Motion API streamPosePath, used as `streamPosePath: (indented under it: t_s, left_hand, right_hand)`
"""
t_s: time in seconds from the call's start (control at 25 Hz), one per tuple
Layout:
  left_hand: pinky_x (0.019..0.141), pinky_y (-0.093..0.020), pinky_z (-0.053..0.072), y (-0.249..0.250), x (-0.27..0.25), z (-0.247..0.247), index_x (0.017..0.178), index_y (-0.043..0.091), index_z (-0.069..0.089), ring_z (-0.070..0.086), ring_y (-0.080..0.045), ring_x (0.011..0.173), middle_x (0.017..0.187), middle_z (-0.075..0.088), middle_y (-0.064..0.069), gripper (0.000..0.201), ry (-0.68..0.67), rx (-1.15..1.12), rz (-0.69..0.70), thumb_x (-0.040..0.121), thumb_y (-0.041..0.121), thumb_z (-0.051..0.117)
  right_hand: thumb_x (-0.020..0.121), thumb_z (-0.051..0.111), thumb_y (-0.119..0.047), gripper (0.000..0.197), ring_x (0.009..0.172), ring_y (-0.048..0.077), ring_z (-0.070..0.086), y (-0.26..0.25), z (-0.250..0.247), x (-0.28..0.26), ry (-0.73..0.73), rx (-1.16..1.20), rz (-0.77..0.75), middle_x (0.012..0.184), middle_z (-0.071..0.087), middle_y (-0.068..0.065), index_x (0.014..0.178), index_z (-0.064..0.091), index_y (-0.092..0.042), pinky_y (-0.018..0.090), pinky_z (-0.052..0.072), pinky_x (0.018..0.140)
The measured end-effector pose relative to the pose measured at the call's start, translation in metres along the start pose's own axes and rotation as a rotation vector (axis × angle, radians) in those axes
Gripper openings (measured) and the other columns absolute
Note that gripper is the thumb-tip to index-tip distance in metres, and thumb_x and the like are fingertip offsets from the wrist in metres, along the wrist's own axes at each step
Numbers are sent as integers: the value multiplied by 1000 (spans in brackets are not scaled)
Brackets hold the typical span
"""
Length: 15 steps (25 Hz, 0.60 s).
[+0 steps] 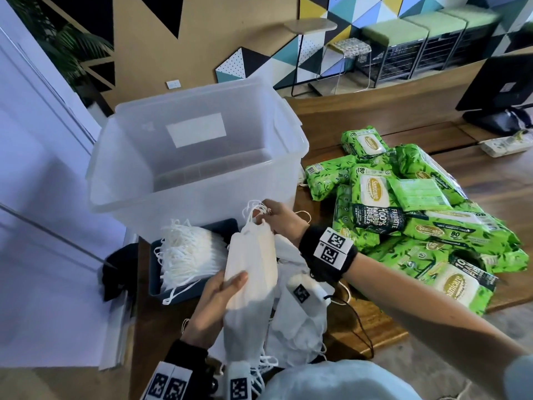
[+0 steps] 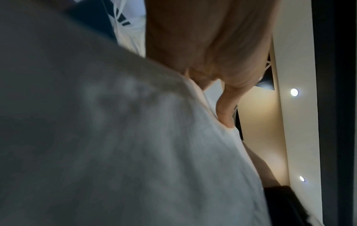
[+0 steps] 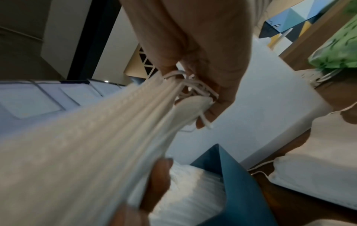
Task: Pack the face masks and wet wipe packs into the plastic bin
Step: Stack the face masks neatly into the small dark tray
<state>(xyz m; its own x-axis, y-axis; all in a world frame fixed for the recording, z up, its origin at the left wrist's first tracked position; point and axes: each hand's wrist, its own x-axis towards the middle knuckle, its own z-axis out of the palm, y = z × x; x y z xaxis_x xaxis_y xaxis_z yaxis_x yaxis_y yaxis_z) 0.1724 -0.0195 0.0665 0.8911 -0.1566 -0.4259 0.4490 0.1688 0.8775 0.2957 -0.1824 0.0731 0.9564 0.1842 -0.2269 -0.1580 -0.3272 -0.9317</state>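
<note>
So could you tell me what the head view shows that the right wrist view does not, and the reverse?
Only the head view shows the inside of the plastic bin, the whole heap of green wet wipe packs and the left hand cupping the mask stack from below. Only the right wrist view shows the right hand's fingers pinching the ear loops close up. Both show the stack of face masks and the dark blue tray.

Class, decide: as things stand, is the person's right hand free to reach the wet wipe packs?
Probably not yet: the right hand grips the top of the mask bundle. The wet wipe packs lie uncovered beside it.
</note>
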Motion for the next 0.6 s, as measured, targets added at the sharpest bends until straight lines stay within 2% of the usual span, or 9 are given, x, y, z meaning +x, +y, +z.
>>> streamPosePath:
  t_s: [0.08,0.12,0.2,0.36,0.4,0.48,0.56,0.6]
  left_hand:
    - [101,-46,45,3,6,4,113,6,63,62,-32,110,111,70,-14,47,24,-20,-19,72,27,71]
    - [102,-48,43,3,8,5,114,5,63,61,-33,112,111,69,-15,41,31,-16,-20,76,23,67]
    - [101,-48,44,5,9,7,114,5,63,62,-34,111,110,70,-15,36,44,-17,-22,80,17,65]
    - [97,-45,48,8,6,8,116,7,62,65,-32,106,108,70,-15,36,32,-12,-7,81,15,64]
    - [94,-43,50,9,5,7,116,9,62,66,-29,103,107,71,-13,33,23,18,7,83,14,63]
    - [87,-35,54,10,2,4,114,17,61,69,-21,99,105,73,-6,28,4,109,54,87,11,61]
    - [79,-22,55,9,2,-2,111,24,58,68,-11,97,105,72,1,28,28,216,108,87,10,62]
    - [75,-15,52,9,2,-5,108,27,56,66,-4,96,104,70,6,29,46,270,135,87,9,62]
  right_hand:
    - [90,48,1,33,54,6,37,2,12,4,9,-120,-60,62,41,-5,69,40,-23,15,32,44]
    - [90,48,-1,27,53,5,36,2,14,5,4,-148,-82,62,40,-7,73,43,-21,15,35,44]
    - [90,50,-3,14,55,2,36,0,16,7,-29,-189,-122,64,41,-8,86,45,-15,12,37,45]
    - [88,51,0,16,60,8,42,-6,17,8,-115,-247,-148,72,49,0,92,48,-15,13,34,52]
    - [86,53,2,17,62,11,45,-8,14,8,-91,-173,-129,72,52,2,92,50,-14,18,36,55]
    - [85,51,7,18,60,15,51,-12,3,8,-23,114,-27,67,55,5,94,55,-8,20,42,55]
    - [85,50,7,18,60,17,58,-14,-9,2,-77,335,88,67,60,9,92,57,-9,22,48,58]
    - [84,51,6,19,65,18,60,-13,-13,-3,-144,359,112,72,63,11,92,57,-10,23,50,62]
